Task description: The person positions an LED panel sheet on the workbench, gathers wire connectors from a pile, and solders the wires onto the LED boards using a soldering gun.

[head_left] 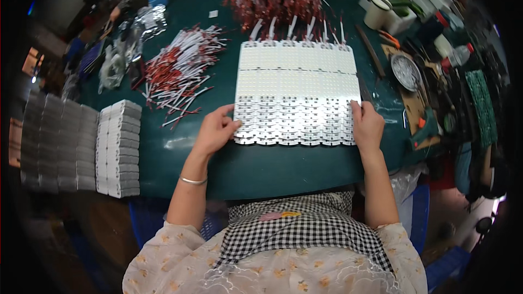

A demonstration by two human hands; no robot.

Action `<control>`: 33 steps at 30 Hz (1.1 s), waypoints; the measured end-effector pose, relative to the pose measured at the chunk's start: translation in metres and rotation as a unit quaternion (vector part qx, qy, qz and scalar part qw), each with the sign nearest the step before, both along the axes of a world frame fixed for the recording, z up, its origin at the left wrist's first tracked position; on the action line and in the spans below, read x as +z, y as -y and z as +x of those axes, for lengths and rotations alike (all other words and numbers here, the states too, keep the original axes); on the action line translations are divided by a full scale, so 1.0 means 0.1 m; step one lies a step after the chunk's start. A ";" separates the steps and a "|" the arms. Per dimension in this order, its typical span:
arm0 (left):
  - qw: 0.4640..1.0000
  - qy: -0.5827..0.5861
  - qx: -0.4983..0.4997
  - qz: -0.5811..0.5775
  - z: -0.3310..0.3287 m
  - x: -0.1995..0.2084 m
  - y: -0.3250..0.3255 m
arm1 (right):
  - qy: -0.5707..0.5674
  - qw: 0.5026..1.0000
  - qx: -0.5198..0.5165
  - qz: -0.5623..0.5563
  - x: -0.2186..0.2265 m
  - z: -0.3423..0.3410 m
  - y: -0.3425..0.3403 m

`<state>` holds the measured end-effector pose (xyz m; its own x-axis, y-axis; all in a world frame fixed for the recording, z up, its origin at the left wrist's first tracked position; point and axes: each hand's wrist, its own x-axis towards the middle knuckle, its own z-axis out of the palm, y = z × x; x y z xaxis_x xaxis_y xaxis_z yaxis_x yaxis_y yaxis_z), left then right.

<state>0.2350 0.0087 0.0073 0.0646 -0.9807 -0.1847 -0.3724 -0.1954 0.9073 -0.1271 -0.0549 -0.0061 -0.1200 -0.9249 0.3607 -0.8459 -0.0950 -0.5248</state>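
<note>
While the white boards lie on the green desk between both hands, the right hand pinches their right edge between thumb and fingers, and the left hand sits at the left edge with fingers slightly parted, a firm pinch there being impossible to confirm. White leads project along the far edge, so that row appears placed, although attachment cannot be verified. Loose wires and stacked boards, both farther left, suggest that more units remain.
</note>
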 end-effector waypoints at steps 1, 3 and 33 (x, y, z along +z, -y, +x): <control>1.000 0.003 0.004 0.005 -0.03 0.01 -0.02 | -0.003 1.000 -0.011 0.008 0.02 -0.01 -0.03; 1.000 0.029 -0.003 0.001 -0.07 0.04 -0.03 | -0.104 0.995 -0.003 0.006 0.04 -0.03 -0.07; 0.993 0.072 0.090 -0.007 -0.26 0.05 -0.34 | 0.099 0.967 0.041 0.229 0.36 -0.34 -0.30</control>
